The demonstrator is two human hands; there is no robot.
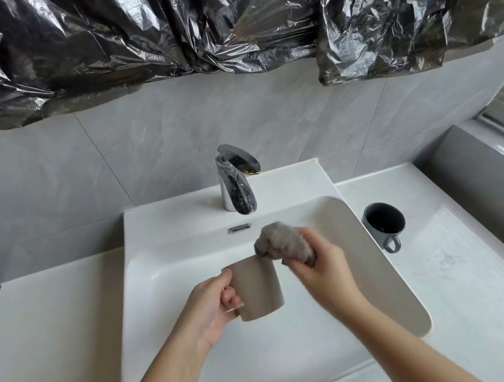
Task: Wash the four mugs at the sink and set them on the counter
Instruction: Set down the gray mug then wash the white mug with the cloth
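Head view: nearest, the left hand [215,307] has its grip clamped on the handle of a beige mug [259,291], holding it over the sink [204,381], likely so drips fall into the basin. Just beside it, the right hand [319,267] has its grip closed round a bunched grey cloth [284,243] at the mug's rim, apparently for scrubbing. Farther right, a dark mug [384,223] stands upright on the bench [472,275], probably already washed. Behind, the tap [236,180] shows no running water. No brand or writing is readable.
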